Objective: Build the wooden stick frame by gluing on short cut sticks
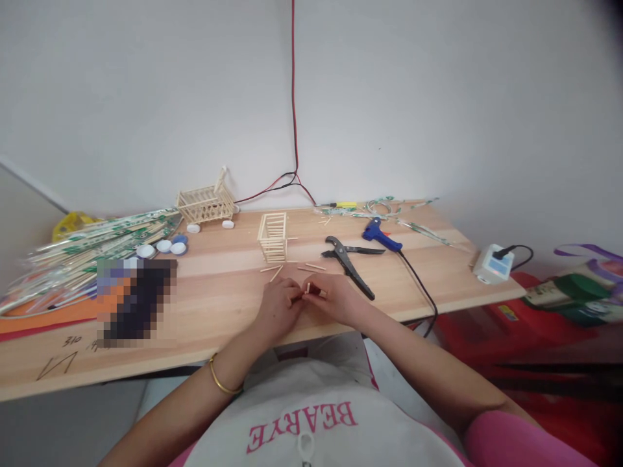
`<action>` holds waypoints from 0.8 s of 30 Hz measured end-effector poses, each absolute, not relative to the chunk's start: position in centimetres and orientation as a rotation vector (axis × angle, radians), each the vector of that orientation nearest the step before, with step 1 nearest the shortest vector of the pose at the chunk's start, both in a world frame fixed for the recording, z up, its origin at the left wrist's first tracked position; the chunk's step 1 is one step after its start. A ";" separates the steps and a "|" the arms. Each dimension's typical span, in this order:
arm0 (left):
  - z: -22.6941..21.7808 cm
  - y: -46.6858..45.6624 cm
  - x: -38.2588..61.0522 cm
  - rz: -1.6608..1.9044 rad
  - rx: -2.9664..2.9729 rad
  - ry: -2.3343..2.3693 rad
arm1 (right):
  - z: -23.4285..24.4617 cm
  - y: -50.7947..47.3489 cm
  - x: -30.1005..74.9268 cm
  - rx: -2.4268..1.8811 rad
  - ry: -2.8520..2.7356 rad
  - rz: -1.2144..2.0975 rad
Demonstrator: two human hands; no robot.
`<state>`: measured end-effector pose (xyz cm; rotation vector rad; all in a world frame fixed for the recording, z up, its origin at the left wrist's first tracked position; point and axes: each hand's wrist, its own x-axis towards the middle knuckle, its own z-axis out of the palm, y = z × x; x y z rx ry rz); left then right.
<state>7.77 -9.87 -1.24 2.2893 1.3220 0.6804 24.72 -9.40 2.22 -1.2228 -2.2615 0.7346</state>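
I watch both hands working close to the front edge of the bench [219,295], with the person's body right behind that edge. My right hand [335,297] has thumb and fingertips pinched together on a short stick [308,288]; my left hand [279,307] is curled almost closed against it, and I cannot tell whether it grips the stick too. To my left, plain wood stretches as far as the blurred patch [140,301]. To my right, room is tighter: the cutters [350,264] lie open just beyond the right hand, and the glue gun's cable [422,288] drops over the front edge. The wall [389,130] closes off the back, and a white power box [493,264] sits near the right end.

Counting, I get one upright stick frame [273,239] ahead of the hands, one stick cart [207,206] with two white wheels showing, one pair of cutters, one blue glue gun [382,235], and at least four bottle caps [164,246]. The wrapped sticks [114,243] at far left overlap too much to count.
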 end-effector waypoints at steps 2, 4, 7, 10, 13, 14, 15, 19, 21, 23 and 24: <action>-1.1 -9.9 7.8 0.691 2.282 1.320 | 2.3 -9.4 24.7 -1.212 -2.294 0.708; -1.2 -10.0 7.8 0.698 2.288 1.334 | 2.2 -9.4 24.7 -1.211 -2.325 0.678; -1.3 -10.0 7.8 0.662 2.281 1.362 | 2.0 -9.2 24.8 -1.217 -2.326 0.690; -1.0 -10.0 7.8 0.662 2.211 1.350 | 2.1 -9.1 24.9 -1.195 -2.296 0.731; -0.2 -10.3 7.8 0.765 2.003 1.243 | 2.4 -9.2 25.1 -1.151 -2.196 0.799; 0.1 -10.5 7.9 0.799 1.900 1.196 | 2.6 -9.2 25.2 -1.139 -2.148 0.829; 0.4 -10.7 8.0 0.821 1.797 1.160 | 2.7 -9.3 25.2 -1.129 -2.102 0.862; 1.2 -11.3 8.4 0.817 1.567 1.164 | 2.8 -9.4 25.3 -1.095 -1.970 0.993; 1.3 -11.3 8.5 0.807 1.552 1.185 | 2.8 -9.5 25.4 -1.083 -1.912 1.041; 1.3 -11.3 8.4 0.789 1.562 1.160 | 2.9 -9.7 25.5 -1.082 -1.854 1.096; 1.2 -11.2 8.4 0.777 1.575 1.136 | 3.0 -9.8 25.5 -1.085 -1.827 1.123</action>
